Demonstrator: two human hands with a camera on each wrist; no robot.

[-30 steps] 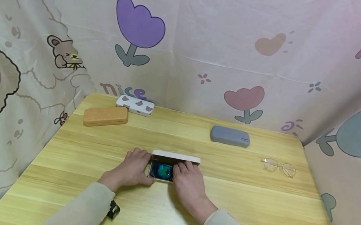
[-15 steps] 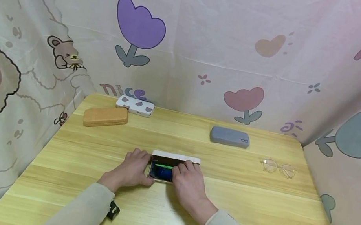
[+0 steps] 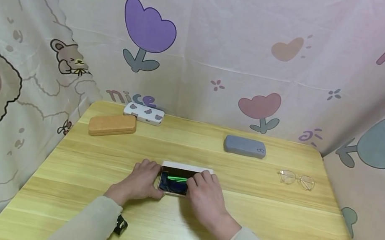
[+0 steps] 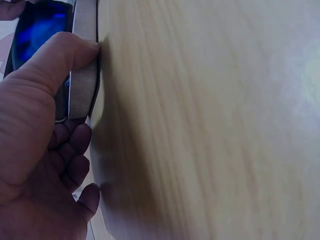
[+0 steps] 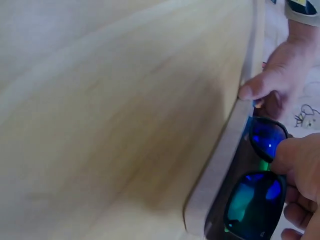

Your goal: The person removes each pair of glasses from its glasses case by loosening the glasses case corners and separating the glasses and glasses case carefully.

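Wood-grain table [image 3: 274, 223], patterned cloth behind its back edge. Open eyeglass case [image 3: 187, 167] sits mid-table, well inside the side edges; lid raised at the rear. Left hand [image 3: 139, 180] grips its left end, thumb on the front wall. Right hand [image 3: 207, 198] pinches the mirrored sunglasses [image 5: 253, 204] near the bridge, inside the case. Wide stretches of wood separate the case from the tan case [image 3: 112, 125], blue-grey case [image 3: 245, 146] and wire-framed glasses [image 3: 296, 179].

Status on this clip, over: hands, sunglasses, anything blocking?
Left hand grips open case at its left end. Right hand pinches sunglasses near the bridge, in the case opening. Lid raised behind; no obstruction visible.
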